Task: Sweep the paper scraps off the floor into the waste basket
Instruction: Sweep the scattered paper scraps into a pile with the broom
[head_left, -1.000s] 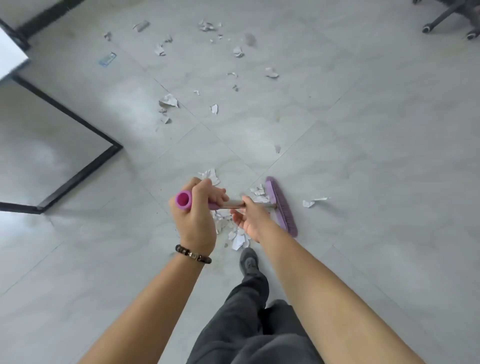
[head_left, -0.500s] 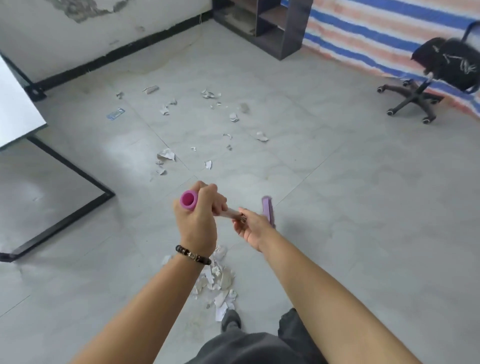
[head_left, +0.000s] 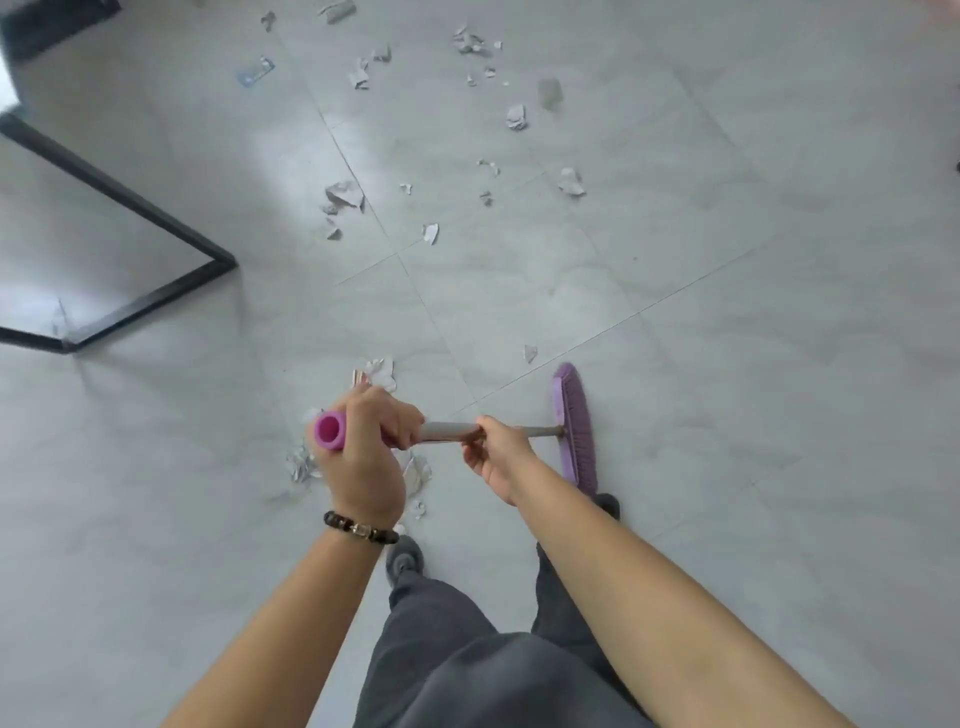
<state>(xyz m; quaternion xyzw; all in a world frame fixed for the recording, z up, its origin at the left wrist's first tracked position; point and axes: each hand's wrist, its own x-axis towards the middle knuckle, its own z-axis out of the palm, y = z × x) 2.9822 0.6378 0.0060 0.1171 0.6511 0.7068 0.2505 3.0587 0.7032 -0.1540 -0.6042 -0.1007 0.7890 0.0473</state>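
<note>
Since half a second ago the broom head (head_left: 574, 423) has come back down from mid-swing and now sits on the floor (head_left: 727, 312) out to the person's right, and the gaze has dropped from the far wall to the feet. The left hand (head_left: 363, 447) is wrapped tight round the pink grip at the top of the handle (head_left: 449, 431); the right hand (head_left: 496, 449) is closed on the grey shaft lower down, nearer the bristles. The handle runs almost straight across, left to right, so the head's long edge lies fore and aft.

The gathered pile of paper scraps (head_left: 410, 475) lies under and just beside the left hand, left of the broom head. One stray scrap (head_left: 530, 353) sits near the head's far tip. The loose scatter (head_left: 514, 117) lies well ahead. No waste basket is in view.

My guess is that the next stroke pulls leftward towards the pile; the scatter calls for a forward reach.
</note>
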